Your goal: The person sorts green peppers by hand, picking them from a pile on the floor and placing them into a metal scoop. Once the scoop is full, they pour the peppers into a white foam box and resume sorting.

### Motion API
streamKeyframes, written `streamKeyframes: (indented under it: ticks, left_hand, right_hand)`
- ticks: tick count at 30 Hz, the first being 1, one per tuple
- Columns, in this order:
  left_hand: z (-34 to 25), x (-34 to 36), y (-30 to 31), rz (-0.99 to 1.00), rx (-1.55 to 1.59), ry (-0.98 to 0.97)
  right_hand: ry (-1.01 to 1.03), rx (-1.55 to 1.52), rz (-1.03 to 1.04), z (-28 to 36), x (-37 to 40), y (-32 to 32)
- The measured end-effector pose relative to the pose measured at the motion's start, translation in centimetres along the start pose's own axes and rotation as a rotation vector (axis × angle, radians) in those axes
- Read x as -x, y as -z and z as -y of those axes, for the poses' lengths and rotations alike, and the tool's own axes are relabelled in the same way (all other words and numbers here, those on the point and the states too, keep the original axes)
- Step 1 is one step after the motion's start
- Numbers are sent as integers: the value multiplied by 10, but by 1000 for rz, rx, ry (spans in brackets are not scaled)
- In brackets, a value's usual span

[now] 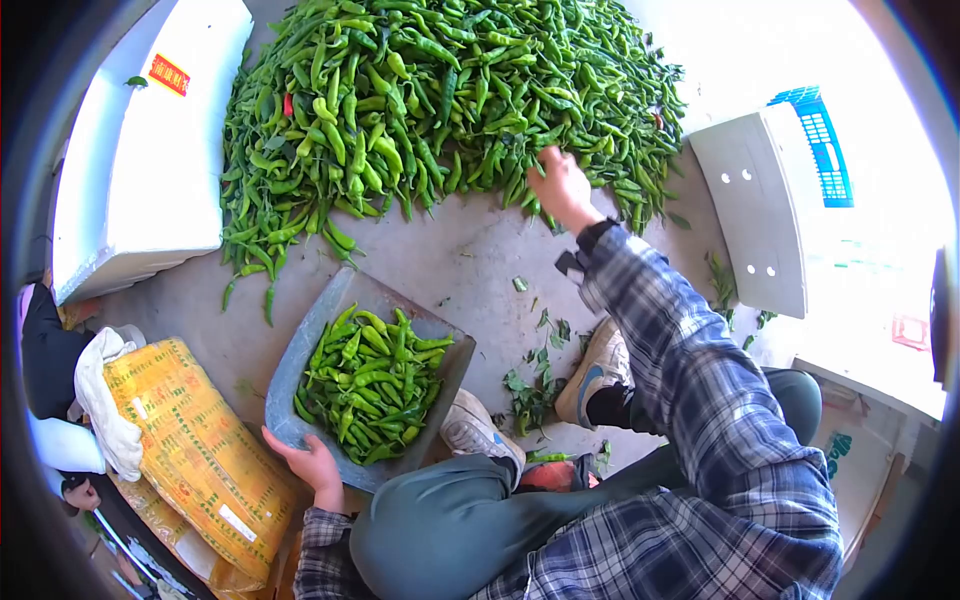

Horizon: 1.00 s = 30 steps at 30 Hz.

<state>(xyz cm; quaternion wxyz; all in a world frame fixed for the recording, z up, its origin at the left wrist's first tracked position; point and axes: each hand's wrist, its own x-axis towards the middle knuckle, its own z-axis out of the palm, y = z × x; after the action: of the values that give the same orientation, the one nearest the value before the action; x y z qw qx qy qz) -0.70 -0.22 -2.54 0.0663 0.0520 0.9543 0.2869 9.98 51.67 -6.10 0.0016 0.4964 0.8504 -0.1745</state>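
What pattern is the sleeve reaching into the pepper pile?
The sleeve is blue-and-white plaid; head view shows it best.

Grey concrete floor [450,250], dusty, with stains. Torn green leaf scraps [535,385] scattered over middle of it. Big white foam box [140,170] at left, red-and-yellow label [169,74] on top. Second white foam box [750,220] at right, small round holes in its face. Blue plastic crate [822,140] just behind it. Yellow printed sack [195,450] lower left, white cloth [105,400] lying on its edge. Hard daylight from upper right, that corner washed out.
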Motion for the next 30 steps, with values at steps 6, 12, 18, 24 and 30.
streamKeyframes:
  ticks: [6,12,18,24,30]
  left_hand:
    - [-10,1,1,3,16,19]
    - [-5,1,0,5,25,30]
    - [1,1,-1,-2,41,16]
    - [-3,1,0,-3,35,16]
    - [1,-1,-1,-12,30,5]
  right_hand:
    - [111,-14,-63,37,15,-35]
    - [546,80,140,42,84,-55]
    - [458,25,98,-7,75,-28]
    - [502,52,211,17,99,-39]
    - [354,127,253,45,114,-55]
